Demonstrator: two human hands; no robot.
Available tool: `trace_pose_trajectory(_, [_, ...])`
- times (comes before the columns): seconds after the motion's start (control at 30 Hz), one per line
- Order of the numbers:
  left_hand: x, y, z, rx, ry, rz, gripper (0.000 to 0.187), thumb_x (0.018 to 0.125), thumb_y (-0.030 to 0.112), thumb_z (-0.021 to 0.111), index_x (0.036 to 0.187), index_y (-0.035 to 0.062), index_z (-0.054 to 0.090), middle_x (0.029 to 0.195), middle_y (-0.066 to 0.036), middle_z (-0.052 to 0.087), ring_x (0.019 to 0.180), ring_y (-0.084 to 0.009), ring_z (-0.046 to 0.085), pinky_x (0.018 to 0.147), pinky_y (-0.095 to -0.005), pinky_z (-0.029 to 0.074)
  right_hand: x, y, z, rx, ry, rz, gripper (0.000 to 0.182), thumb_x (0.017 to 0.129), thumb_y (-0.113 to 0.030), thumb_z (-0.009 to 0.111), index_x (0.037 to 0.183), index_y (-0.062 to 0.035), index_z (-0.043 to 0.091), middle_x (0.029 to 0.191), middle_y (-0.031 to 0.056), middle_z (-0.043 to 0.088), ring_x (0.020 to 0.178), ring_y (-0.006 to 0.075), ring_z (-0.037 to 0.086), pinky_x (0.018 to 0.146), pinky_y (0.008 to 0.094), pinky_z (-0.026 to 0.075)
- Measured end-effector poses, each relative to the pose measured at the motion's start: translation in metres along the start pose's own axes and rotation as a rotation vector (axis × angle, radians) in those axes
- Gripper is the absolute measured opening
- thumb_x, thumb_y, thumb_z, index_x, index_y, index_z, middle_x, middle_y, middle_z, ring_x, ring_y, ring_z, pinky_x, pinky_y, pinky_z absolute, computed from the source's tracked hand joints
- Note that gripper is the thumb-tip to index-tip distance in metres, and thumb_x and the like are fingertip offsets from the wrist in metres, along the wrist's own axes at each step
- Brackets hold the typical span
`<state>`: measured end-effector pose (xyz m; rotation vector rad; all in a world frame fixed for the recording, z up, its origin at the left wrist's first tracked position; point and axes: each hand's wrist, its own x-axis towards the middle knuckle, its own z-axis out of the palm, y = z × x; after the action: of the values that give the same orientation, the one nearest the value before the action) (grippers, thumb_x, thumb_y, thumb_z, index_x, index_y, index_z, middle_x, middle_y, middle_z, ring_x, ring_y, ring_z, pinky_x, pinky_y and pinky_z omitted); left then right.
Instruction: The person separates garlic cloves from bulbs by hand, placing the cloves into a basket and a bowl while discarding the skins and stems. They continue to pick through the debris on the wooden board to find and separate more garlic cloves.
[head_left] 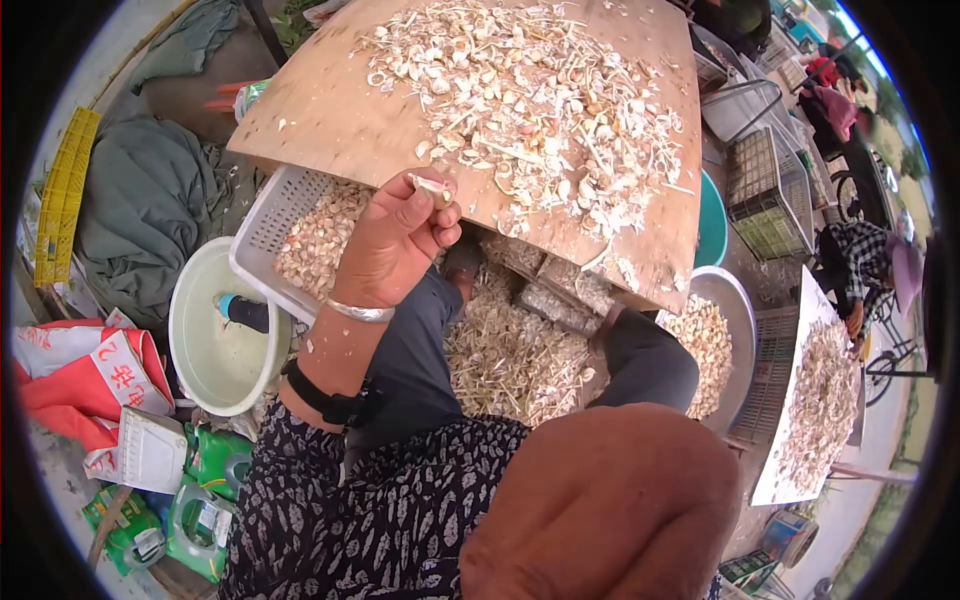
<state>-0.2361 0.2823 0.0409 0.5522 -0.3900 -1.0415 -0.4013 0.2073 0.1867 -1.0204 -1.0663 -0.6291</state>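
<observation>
A garlic clove (434, 188) with pale, pinkish skin is pinched between the thumb and fingers of my left hand (405, 225), raised just over the near left edge of the wooden board (330, 110). Garlic pieces, skins and stalks (540, 110) lie scattered across that board. Beneath my left forearm a white perforated crate (262, 240) holds many cloves. My right hand (600, 510) looms large and blurred at the bottom of the view, close to the camera; its fingers are not clearly visible, and whether it holds anything cannot be made out.
A pale green basin (225, 375) with liquid stands at left, beside a red and white bag (95, 375). A metal basin (735, 310) of cloves is at right. Peelings (520, 350) cover the ground between my legs. Another person (865, 260) works at a white board (785, 440) far right.
</observation>
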Motion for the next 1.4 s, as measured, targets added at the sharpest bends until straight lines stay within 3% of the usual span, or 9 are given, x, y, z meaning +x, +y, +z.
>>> trace_pose_trajectory(0.17, [-0.041, -0.011, 0.018, 0.021, 0.040, 0.086, 0.023, 0.086, 0.013, 0.064, 0.104, 0.0016, 0.057, 0.099, -0.007, 0.057, 0.081, -0.0160, 0.054, 0.068, -0.0286, 0.044, -0.023, 0.010, 0.037, -0.091, 0.423, -0.255, 0.017, 0.086, -0.002, 0.061, 0.093, 0.0116, 0.066, 0.092, 0.0278, 0.062, 0.064, 0.0243, 0.065, 0.050, 0.0269, 0.054])
trace_pose_trajectory(0.23, [-0.046, -0.009, 0.033, 0.130, 0.075, 0.121, 0.024, 0.086, 0.015, 0.065, 0.105, 0.0027, 0.056, 0.100, -0.007, 0.054, 0.080, -0.0152, 0.053, 0.068, -0.0276, 0.044, -0.024, -0.029, -0.016, -0.229, 0.024, 0.230, 0.017, 0.079, 0.000, 0.065, 0.094, 0.0081, 0.064, 0.082, 0.0176, 0.063, 0.068, 0.0262, 0.065, 0.058, 0.0284, 0.052])
trace_pose_trajectory(0.33, [-0.036, -0.007, 0.054, 0.397, 0.076, 0.173, 0.027, 0.086, 0.017, 0.066, 0.107, 0.0023, 0.057, 0.103, -0.008, 0.053, 0.080, -0.0143, 0.053, 0.068, -0.0261, 0.045, -0.080, -0.034, -0.033, -0.153, 0.857, 0.803, 0.022, 0.089, -0.008, 0.055, 0.108, 0.0026, 0.057, 0.083, 0.0075, 0.061, 0.070, 0.0148, 0.060, 0.061, 0.0235, 0.048])
trace_pose_trajectory(0.5, [0.047, -0.040, 0.054, 1.105, -0.045, 0.169, 0.030, 0.084, 0.017, 0.068, 0.106, -0.0025, 0.062, 0.095, -0.008, 0.060, 0.077, -0.0133, 0.058, 0.068, -0.0244, 0.047, -0.132, 0.006, -0.083, 0.320, 1.651, 0.768, 0.023, 0.092, -0.021, 0.057, 0.108, -0.0049, 0.052, 0.086, 0.0066, 0.056, 0.064, 0.0104, 0.052, 0.052, 0.0209, 0.042])
trace_pose_trajectory(0.8, [0.250, -0.073, -0.076, 2.250, -0.330, 0.200, 0.016, 0.076, 0.019, 0.067, 0.085, 0.0056, 0.069, 0.076, -0.017, 0.062, 0.069, -0.0294, 0.060, 0.065, -0.0352, 0.048, -0.173, -0.010, -0.205, 0.151, 1.454, 0.672, 0.015, 0.092, -0.019, 0.057, 0.098, -0.0067, 0.053, 0.078, 0.0024, 0.053, 0.054, 0.0062, 0.042, 0.041, 0.0178, 0.032])
trace_pose_trajectory(0.9, [0.239, -0.059, -0.060, 2.117, -0.307, 0.250, 0.014, 0.080, 0.016, 0.065, 0.086, 0.0032, 0.067, 0.076, -0.013, 0.063, 0.068, -0.0235, 0.060, 0.064, -0.0321, 0.048, -0.185, 0.012, -0.235, -0.563, 1.269, 1.171, 0.023, 0.085, -0.027, 0.064, 0.081, -0.0046, 0.063, 0.067, 0.0040, 0.059, 0.057, 0.0115, 0.055, 0.049, 0.0239, 0.044])
trace_pose_trajectory(0.97, [0.221, -0.041, -0.052, 1.035, 0.055, -0.153, 0.015, 0.086, 0.011, 0.061, 0.096, 0.0002, 0.062, 0.083, -0.008, 0.063, 0.071, -0.0172, 0.061, 0.065, -0.0281, 0.050, -0.173, 0.039, -0.250, -0.913, 1.057, 1.207, 0.023, 0.083, -0.028, 0.065, 0.083, -0.0048, 0.064, 0.072, 0.0074, 0.062, 0.063, 0.0173, 0.059, 0.056, 0.0292, 0.047])
trace_pose_trajectory(1.07, [0.178, -0.026, -0.030, 0.426, 0.067, -0.180, 0.017, 0.089, 0.007, 0.058, 0.104, -0.0020, 0.057, 0.089, -0.006, 0.061, 0.078, -0.0134, 0.060, 0.068, -0.0258, 0.051, -0.158, 0.078, -0.271, -1.418, 0.582, 1.320, 0.023, 0.080, -0.028, 0.064, 0.086, -0.0060, 0.067, 0.081, 0.0123, 0.066, 0.075, 0.0271, 0.064, 0.070, 0.0372, 0.050])
trace_pose_trajectory(1.4, [-0.009, 0.037, 0.121, 0.060, -0.497, 0.043, 0.012, 0.086, 0.003, 0.061, 0.078, -0.0059, 0.059, 0.091, -0.019, 0.052, 0.067, -0.0238, 0.061, 0.058, -0.0299, 0.053, -0.170, 0.099, -0.278, -1.764, 0.219, 1.407, 0.020, 0.079, -0.026, 0.062, 0.082, -0.0077, 0.067, 0.084, 0.0158, 0.066, 0.080, 0.0334, 0.063, 0.072, 0.0428, 0.049])
